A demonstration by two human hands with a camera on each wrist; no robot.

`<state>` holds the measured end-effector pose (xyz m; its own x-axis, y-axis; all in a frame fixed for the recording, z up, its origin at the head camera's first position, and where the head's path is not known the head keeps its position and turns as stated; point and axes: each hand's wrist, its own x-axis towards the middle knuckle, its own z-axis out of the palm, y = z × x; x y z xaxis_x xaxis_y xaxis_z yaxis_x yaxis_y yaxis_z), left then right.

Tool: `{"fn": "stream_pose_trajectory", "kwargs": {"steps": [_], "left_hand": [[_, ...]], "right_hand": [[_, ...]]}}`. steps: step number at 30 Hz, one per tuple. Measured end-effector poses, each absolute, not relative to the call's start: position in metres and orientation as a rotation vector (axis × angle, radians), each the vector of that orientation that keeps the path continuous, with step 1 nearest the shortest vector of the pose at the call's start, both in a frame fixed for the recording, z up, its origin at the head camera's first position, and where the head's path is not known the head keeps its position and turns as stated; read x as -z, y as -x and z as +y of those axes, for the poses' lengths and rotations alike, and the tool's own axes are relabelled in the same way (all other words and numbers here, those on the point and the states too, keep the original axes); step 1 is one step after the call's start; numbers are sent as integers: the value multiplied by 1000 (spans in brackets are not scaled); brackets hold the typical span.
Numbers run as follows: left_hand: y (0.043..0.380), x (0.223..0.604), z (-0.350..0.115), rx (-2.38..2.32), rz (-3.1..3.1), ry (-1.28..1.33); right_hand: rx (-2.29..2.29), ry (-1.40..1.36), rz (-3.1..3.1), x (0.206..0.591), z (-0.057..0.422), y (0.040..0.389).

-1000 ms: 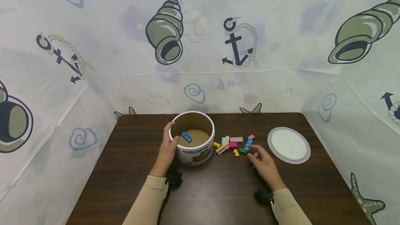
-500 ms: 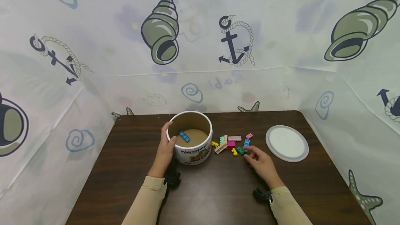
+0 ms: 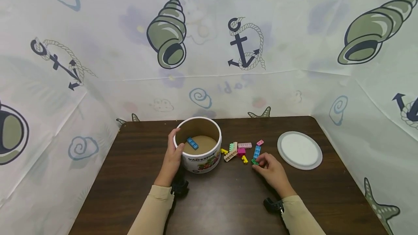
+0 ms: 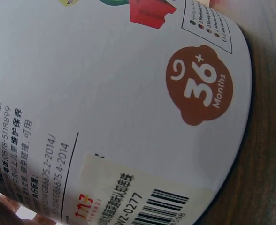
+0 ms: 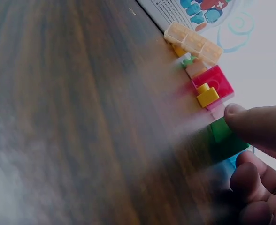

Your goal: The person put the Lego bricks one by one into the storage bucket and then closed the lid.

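My left hand grips the near left side of a round white tub, its thumb by the rim. A blue toy brick lies inside on the tub's brown bottom. The left wrist view shows mostly the tub's printed wall. My right hand pinches a small green toy brick at the near right of a brick pile. Up close in the right wrist view, the thumb presses on the green brick. Another blue brick lies just beyond those fingers.
Loose bricks lie right of the tub: a magenta one, a long pink one, a beige one, a yellow one and a few more. A round white lid rests farther right on the dark wooden table.
The right hand has shifted slightly left and its fingers have closed on the green brick, which turned and moved beside the fingertips. The left hand still holds the tub in place.
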<state>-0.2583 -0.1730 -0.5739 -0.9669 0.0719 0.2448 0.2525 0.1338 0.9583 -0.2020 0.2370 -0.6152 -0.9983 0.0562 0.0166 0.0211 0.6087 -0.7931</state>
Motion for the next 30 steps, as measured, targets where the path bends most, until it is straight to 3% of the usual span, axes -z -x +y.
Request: {"fn": "stream_pose_trajectory", "kwargs": {"steps": [30], "left_hand": [[257, 573, -173, 1930, -2286, 306]], "right_hand": [[-1623, 88, -2651, 619, 242, 201]]}}
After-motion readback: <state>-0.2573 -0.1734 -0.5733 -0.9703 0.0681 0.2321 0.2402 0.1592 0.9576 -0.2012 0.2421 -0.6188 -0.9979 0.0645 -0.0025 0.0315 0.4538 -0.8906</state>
